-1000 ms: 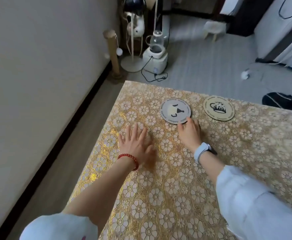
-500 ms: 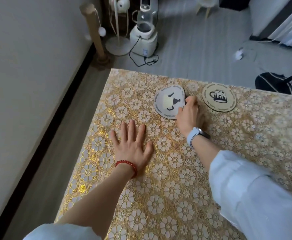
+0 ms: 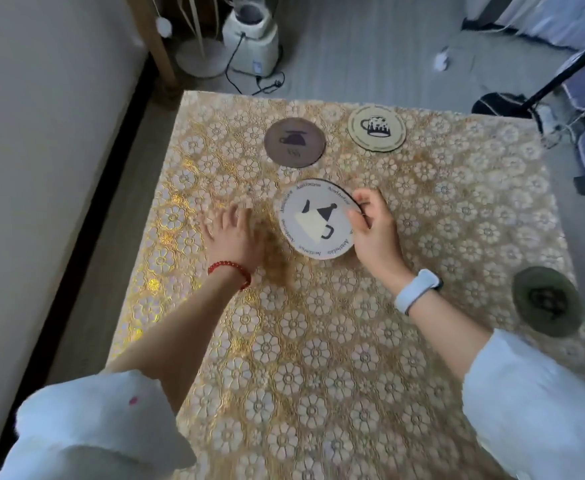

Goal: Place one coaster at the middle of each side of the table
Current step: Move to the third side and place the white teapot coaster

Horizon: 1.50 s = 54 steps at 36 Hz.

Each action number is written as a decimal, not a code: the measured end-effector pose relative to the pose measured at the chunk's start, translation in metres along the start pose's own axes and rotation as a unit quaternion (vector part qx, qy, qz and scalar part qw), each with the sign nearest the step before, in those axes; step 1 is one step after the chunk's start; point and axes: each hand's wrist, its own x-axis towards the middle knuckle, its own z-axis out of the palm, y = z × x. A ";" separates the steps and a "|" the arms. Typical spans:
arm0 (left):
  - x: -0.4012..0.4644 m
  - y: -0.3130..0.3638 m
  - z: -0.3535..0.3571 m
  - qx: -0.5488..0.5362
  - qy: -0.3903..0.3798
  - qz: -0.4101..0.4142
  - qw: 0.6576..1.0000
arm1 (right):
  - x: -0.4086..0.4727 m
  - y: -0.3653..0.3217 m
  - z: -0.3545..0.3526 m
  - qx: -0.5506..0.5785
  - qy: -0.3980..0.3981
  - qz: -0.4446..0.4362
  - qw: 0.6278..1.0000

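My right hand grips the right edge of a pale grey coaster with a cup drawing, held tilted just above the gold floral table. My left hand rests flat on the cloth to the coaster's left, fingers together. A brown coaster lies near the far edge. Beside it on the right lies a beige coaster with a mug drawing. A dark green coaster sits at the right edge.
A wall runs close along the table's left side. On the floor beyond the far edge stand a white appliance with a cable and a wooden post. Dark chair parts sit at the far right.
My right hand has lifted the grey coaster off a brown one beneath it and drawn it toward me. The brown coaster stays at the far edge. My view has tipped downward.
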 end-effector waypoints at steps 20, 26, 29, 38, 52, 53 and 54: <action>-0.357 0.028 0.063 -0.051 -0.057 -0.007 0.997 | -0.296 0.085 -0.092 0.004 -0.255 0.227 0.940; -0.385 0.009 0.066 -0.030 -0.077 0.015 0.996 | -0.316 0.099 -0.085 -0.036 -0.257 0.210 0.943; -0.389 -0.001 0.069 -0.020 -0.101 0.050 0.993 | -0.316 0.102 -0.083 -0.064 -0.247 0.191 0.948; -0.390 -0.008 0.078 0.079 -0.162 0.083 0.980 | -0.315 0.095 -0.076 -0.137 -0.234 0.138 0.953; -0.389 -0.010 0.081 0.098 -0.174 0.093 0.976 | -0.321 0.092 -0.075 -0.193 -0.202 0.047 0.959; -0.389 -0.010 0.082 0.095 -0.172 0.092 0.976 | -0.322 0.094 -0.074 -0.199 -0.200 0.044 0.958; -0.389 -0.010 0.082 0.094 -0.170 0.090 0.977 | -0.322 0.096 -0.074 -0.201 -0.197 0.046 0.959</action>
